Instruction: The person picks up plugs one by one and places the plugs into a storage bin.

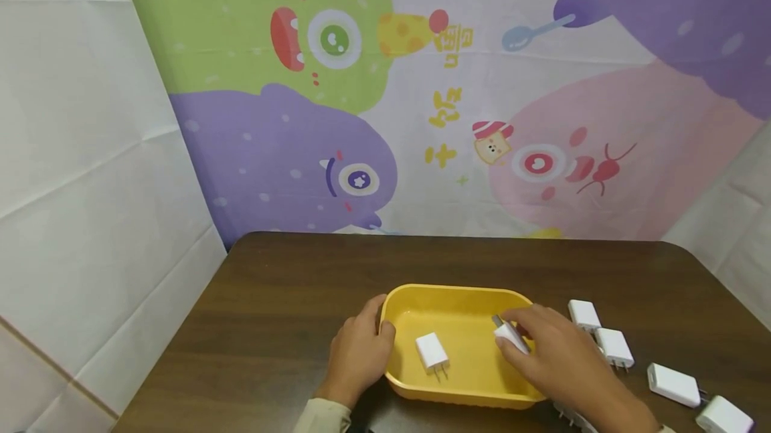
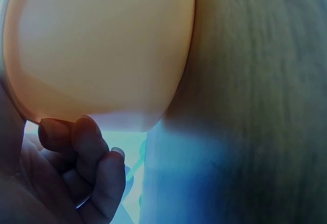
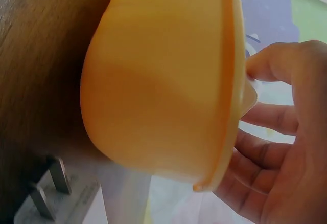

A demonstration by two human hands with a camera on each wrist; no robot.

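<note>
A yellow plastic basin (image 1: 464, 393) stands on the table, and my left hand (image 1: 360, 353) grips its left rim, thumb over the edge and fingers against the outer wall. The left wrist view shows those curled fingers (image 2: 97, 152) beside the basin wall (image 2: 112, 45). My right hand (image 1: 557, 353) pinches a white plug-in charger (image 1: 509, 335) with a grey side over the right part of the basin. In the right wrist view the basin wall (image 3: 163, 81) hides most of that charger. Another white charger (image 1: 432, 353) lies inside the basin at the left, its two prongs towards me.
Right of the basin lie several more white chargers, among them one at the back (image 1: 584, 315), one close in front of it (image 1: 614, 347), and one farther right (image 1: 673, 385). A cartoon-printed cloth (image 1: 421, 185) hangs behind the brown table (image 1: 265, 339).
</note>
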